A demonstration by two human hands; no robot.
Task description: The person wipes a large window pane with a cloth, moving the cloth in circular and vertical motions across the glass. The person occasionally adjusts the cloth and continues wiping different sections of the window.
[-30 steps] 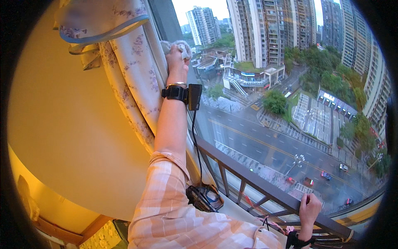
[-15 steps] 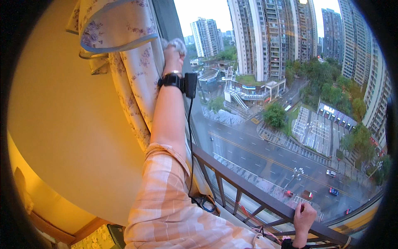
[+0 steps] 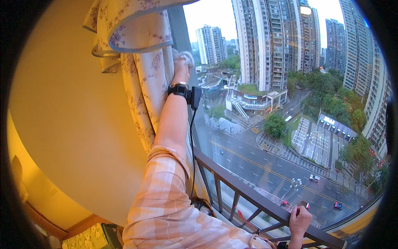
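Note:
My left hand (image 3: 181, 71) is stretched far up and away, closed around a crumpled grey-white cloth (image 3: 187, 58). It holds the cloth at the grey window frame (image 3: 179, 35), right beside the edge of a floral curtain (image 3: 155, 66). A dark wristband carrying a black box (image 3: 195, 98) sits on that wrist, and a black cable hangs from the box. At the lower right, my right hand (image 3: 300, 222) is closed on the top bar of the dark brown railing (image 3: 244, 191). The fingers' undersides are hidden.
The railing runs in front of the large window pane (image 3: 248, 145), with a street and tall buildings outside. A plain wall (image 3: 74, 112) fills the left side. At the lower left is a yellow patterned item (image 3: 85, 237). Part of a bundle of cables shows by the railing's foot.
The view has shifted a little, so most things sit lower and farther right. My left hand with the cloth has slid slightly down along the window frame. My right hand stays on the railing.

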